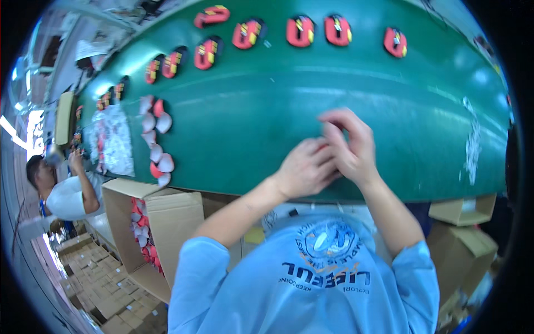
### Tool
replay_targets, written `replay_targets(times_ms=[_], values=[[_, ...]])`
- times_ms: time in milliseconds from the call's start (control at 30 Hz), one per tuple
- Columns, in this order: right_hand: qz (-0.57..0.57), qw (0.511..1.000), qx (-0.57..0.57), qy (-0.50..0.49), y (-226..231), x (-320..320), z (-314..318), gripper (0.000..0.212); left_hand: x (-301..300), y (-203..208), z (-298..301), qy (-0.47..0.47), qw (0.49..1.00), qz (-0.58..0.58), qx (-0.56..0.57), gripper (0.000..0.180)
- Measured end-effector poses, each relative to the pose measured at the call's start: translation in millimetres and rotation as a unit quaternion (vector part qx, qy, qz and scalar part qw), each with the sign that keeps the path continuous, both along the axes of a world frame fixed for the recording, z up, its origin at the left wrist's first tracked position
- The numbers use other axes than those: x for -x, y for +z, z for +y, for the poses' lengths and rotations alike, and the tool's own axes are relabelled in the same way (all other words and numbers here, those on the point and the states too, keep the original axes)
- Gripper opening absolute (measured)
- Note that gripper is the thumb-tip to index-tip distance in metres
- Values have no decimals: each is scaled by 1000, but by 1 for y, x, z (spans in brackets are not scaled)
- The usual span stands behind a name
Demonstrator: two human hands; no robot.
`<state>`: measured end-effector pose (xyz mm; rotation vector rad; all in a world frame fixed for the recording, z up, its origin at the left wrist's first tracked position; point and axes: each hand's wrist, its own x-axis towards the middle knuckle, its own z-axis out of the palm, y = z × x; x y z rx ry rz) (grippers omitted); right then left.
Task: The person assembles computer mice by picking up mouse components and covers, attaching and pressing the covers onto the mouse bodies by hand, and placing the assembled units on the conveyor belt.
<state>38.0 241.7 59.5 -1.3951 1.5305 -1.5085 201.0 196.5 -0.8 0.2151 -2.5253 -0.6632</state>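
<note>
Curled hands (306, 170) over glossy green table (233, 117)

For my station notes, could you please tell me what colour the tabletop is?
The tabletop is green, seen best in the head view.

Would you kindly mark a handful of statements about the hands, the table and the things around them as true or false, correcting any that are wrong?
1. The left hand and right hand are close together over the green table. True.
2. The open cardboard box with red and pale pieces inside stands on the person's right. False: it stands on the left.
3. Red-and-black items are spread along the table's far side. True.
4. The whitish strip lies toward the table's left end. False: it lies toward the right.
5. A co-worker in a pale top is at the left. True.
</note>
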Motion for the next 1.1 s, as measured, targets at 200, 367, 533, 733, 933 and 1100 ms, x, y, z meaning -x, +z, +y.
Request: replay_targets(times_ms=[200, 367, 533, 733, 933, 1100], values=[[56, 994, -55, -77, -27, 55, 82, 8, 17, 49, -104, 227, 970, 82, -27, 43], [179, 983, -29, -13, -37, 63, 92, 12, 75, 38, -246, 363, 904, 41, -224, 52], [131, 991, -41, -9, -37, 72, 89, 12, 89, 10, -286, 506, 850, -73, 123, 58], [117, 993, -23, -1, -34, 80, 99, 11, 137, 28, -230, 421, 857, -230, 186, 87], [230, 947, -24, -225, -10, 156, 147, 11, 64, 37, -242, 378, 925, -34, 3, 68], [241, 798, -137, -534, -26, 270, 248, 22, 51, 53, -120, 190, 976, 9, -107, 70]])
